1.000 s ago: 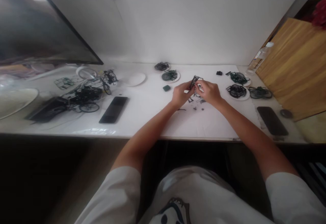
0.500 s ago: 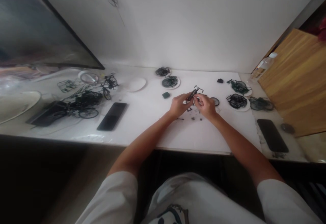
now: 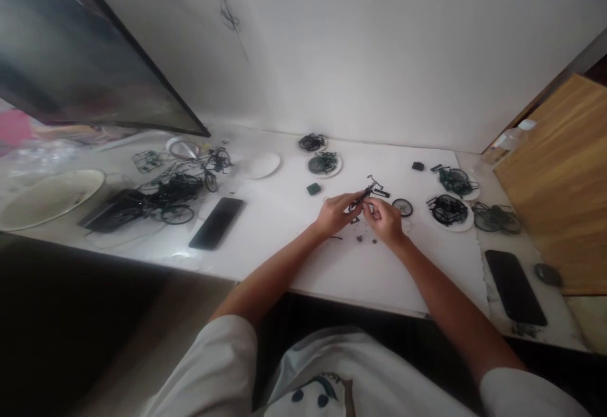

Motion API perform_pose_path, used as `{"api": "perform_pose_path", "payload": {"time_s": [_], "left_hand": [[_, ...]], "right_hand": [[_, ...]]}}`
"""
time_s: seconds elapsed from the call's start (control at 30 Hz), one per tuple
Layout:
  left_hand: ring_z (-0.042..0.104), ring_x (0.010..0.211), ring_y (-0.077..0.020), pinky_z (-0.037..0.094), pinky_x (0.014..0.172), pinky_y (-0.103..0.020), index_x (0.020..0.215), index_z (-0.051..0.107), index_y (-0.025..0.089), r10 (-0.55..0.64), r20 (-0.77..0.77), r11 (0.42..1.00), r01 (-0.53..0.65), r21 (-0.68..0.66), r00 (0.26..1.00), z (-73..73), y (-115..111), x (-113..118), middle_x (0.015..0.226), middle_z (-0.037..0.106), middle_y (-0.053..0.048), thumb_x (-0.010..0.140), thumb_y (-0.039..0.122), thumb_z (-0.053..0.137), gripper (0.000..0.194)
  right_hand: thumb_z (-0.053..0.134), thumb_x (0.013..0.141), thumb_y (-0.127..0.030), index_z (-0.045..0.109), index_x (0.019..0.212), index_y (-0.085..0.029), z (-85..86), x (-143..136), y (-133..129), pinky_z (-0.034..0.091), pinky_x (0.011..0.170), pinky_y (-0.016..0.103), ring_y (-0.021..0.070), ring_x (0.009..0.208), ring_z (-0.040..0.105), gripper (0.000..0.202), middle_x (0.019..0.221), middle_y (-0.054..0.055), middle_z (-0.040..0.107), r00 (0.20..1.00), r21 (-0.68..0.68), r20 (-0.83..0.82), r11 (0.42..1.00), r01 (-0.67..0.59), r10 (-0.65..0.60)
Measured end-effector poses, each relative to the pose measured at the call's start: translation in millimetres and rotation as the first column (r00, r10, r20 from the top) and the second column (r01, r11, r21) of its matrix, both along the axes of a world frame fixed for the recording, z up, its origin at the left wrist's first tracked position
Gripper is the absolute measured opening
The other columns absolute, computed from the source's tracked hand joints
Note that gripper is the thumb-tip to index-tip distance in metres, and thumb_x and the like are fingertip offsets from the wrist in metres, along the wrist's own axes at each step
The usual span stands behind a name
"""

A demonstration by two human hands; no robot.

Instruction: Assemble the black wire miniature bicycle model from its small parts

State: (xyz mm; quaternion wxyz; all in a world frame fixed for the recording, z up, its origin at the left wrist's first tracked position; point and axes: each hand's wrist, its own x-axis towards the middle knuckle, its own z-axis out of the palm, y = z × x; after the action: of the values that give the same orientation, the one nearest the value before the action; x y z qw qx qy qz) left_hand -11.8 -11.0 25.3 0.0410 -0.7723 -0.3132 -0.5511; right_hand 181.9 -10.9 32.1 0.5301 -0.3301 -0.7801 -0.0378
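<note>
In the head view, my left hand [image 3: 336, 213] is closed round a small dark bicycle frame [image 3: 368, 191] with handlebars pointing up and away. My right hand [image 3: 385, 220] pinches at the near side of the same frame, its fingertips meeting those of my left hand. Any smaller part between the fingertips is hidden. A loose small wheel [image 3: 403, 207] lies on the white sheet just right of my right hand. Tiny dark parts [image 3: 359, 239] are scattered below the hands.
White plates with dark bicycle parts [image 3: 448, 210] stand at right and at the back. A green block [image 3: 313, 189] lies left of the hands. Phones [image 3: 217, 223] lie on both sides. Model bicycles [image 3: 173, 193] crowd the left, beside a large bowl [image 3: 90, 191].
The camera view has shifted, so the scene sits lower in the picture. Both hands still hold the frame, and a dark bar beyond my right hand is more exposed.
</note>
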Motion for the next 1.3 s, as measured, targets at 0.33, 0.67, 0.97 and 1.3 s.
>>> {"api": "perform_pose_path", "payload": {"time_s": [0.33, 0.67, 0.97, 1.3], "left_hand": [[0.084, 0.091, -0.0159, 0.069, 0.083, -0.023, 0.137, 0.073, 0.021, 0.015, -0.018, 0.999, -0.016, -0.049, 1.0, 9.7, -8.2, -6.9, 0.111, 0.086, -0.009, 0.1, 0.022, 0.074, 0.037], [0.084, 0.097, -0.0178, 0.07, 0.086, -0.024, 0.133, 0.075, 0.018, 0.078, -0.022, 0.995, -0.079, -0.066, 0.997, 1.3, 5.7, -10.7, 0.116, 0.085, -0.012, 0.103, 0.023, 0.071, 0.032], [0.08, 0.081, -0.013, 0.069, 0.08, -0.023, 0.131, 0.077, 0.014, 0.061, 0.032, 0.995, -0.058, -0.079, 0.998, 1.2, 4.9, -3.5, 0.109, 0.085, -0.011, 0.104, 0.027, 0.069, 0.03], [0.083, 0.094, -0.0173, 0.068, 0.085, -0.027, 0.133, 0.076, 0.018, 0.015, -0.025, 0.994, -0.017, -0.107, 1.0, -2.1, 15.7, -3.0, 0.113, 0.085, -0.012, 0.106, 0.03, 0.066, 0.031]], "right_hand": [[0.067, 0.106, -0.019, 0.078, 0.12, -0.02, 7.8, 1.1, -11.7, 0.058, 0.064, 0.027, 0.0131, 0.056, 0.064, 0.018, 0.083, 0.004, 0.08, 0.996, 0.015, -0.016, 0.996, -0.087, 0.087], [0.061, 0.109, -0.033, 0.08, 0.124, -0.019, 0.0, -6.5, -5.4, 0.056, 0.063, 0.029, 0.0144, 0.054, 0.059, 0.028, 0.073, 0.003, 0.074, 0.999, -0.152, 0.023, 0.988, -0.037, 0.041], [0.061, 0.109, -0.033, 0.081, 0.113, -0.017, 12.3, 0.7, -1.6, 0.047, 0.058, 0.027, 0.0121, 0.051, 0.05, 0.026, 0.071, 0.002, 0.071, 0.999, -0.058, 0.019, 0.997, -0.043, 0.045], [0.059, 0.109, -0.037, 0.079, 0.102, -0.018, 9.2, 1.6, 7.6, 0.043, 0.055, 0.026, 0.0128, 0.049, 0.047, 0.028, 0.057, -0.003, 0.055, 0.994, 0.022, 0.066, 0.996, 0.081, -0.082]]}}
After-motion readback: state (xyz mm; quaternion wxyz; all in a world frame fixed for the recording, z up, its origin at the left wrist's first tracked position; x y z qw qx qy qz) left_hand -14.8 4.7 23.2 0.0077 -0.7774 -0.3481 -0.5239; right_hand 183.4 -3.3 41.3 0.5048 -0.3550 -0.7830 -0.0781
